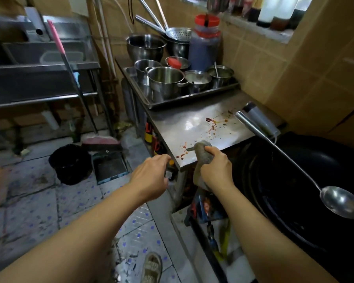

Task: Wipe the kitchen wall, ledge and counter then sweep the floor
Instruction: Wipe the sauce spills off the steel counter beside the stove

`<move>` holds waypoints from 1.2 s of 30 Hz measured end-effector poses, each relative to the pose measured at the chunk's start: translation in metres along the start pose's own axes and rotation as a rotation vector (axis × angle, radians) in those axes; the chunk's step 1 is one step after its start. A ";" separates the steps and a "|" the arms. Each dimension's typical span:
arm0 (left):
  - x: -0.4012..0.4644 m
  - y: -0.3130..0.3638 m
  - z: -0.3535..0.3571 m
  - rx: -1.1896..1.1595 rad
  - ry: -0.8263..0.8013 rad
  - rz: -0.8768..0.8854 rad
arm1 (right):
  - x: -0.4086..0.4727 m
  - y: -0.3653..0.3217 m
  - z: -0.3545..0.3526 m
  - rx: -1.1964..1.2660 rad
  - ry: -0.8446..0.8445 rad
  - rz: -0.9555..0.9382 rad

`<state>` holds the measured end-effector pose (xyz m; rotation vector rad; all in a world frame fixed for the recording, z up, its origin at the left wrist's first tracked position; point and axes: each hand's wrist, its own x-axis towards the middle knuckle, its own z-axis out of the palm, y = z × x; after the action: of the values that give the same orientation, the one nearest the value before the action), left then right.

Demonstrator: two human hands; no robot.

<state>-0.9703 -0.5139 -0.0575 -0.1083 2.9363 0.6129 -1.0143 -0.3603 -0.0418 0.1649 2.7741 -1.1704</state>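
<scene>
Here, two hands are working: the right hand [217,168] is gripping one grey cloth [203,153] at the steel counter [184,123] edge, while the left hand [151,176], at nine o'clock of it, is curling on nothing visible. One broom [70,74] is leaning at ten o'clock.

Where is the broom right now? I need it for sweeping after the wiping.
In the head view the broom leans against the steel sink stand on the left, its pink head on the floor beside the black bin.
</scene>
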 end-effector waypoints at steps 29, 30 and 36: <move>0.298 0.043 0.001 0.138 -0.451 0.822 | 0.145 -0.002 0.026 0.172 0.534 0.683; 0.303 0.043 0.000 0.144 -0.461 0.858 | 0.144 -0.006 0.029 0.176 0.548 0.700; 0.322 0.048 -0.001 0.212 -0.558 1.089 | 0.123 -0.023 0.053 0.207 0.756 0.873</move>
<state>-1.2935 -0.4835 -0.0866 1.4693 2.2616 0.3160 -1.1350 -0.4081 -0.0817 1.9366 2.4774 -1.2500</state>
